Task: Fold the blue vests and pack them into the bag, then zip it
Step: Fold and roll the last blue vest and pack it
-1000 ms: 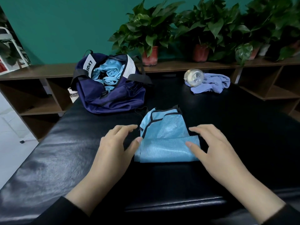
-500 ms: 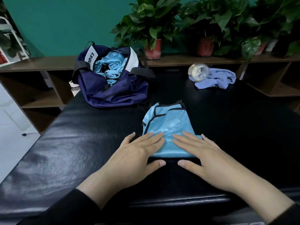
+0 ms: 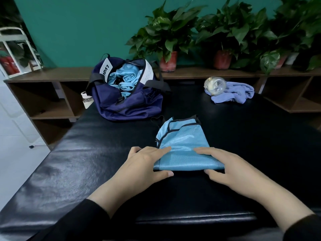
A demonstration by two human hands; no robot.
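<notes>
The white label [image 3: 106, 70] on the navy bag [image 3: 128, 101] reads "Lvqu", the rest hidden.

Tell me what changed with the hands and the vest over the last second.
Both hands came in from the vest's sides onto its near folded end. Now the left hand and right hand take hold there, fingers on top, thumbs under the near edge. The blue vest stayed in place on the table; the bag remains open with vests inside.

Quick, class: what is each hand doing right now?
Left hand: pinching the folded blue vest, near edge.
Right hand: pinching the same edge.
</notes>
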